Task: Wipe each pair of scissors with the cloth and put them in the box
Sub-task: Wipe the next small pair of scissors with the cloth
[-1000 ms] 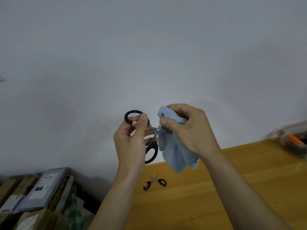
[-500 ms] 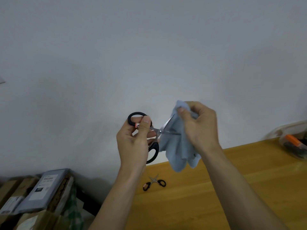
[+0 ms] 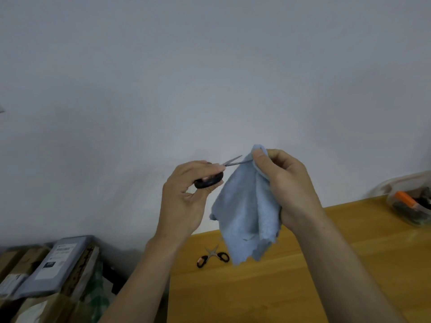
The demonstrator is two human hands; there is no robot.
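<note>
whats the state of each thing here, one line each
black-handled scissors in hand: blades parted, one in the cloth
light blue cloth: hanging, pinched at top
small black-handled scissors on table: lying open
clear plastic box: open, holds items
left hand: gripping handles
right hand: pinching cloth

Soft matt blue cloth (image 3: 245, 213) with a napped, frayed edge in my right hand (image 3: 289, 185), thin bright metal blades and smooth black plastic handles of the scissors (image 3: 210, 179) in my left, varnished yellow wood table (image 3: 326, 271), clear glossy plastic box (image 3: 405, 203).
</note>
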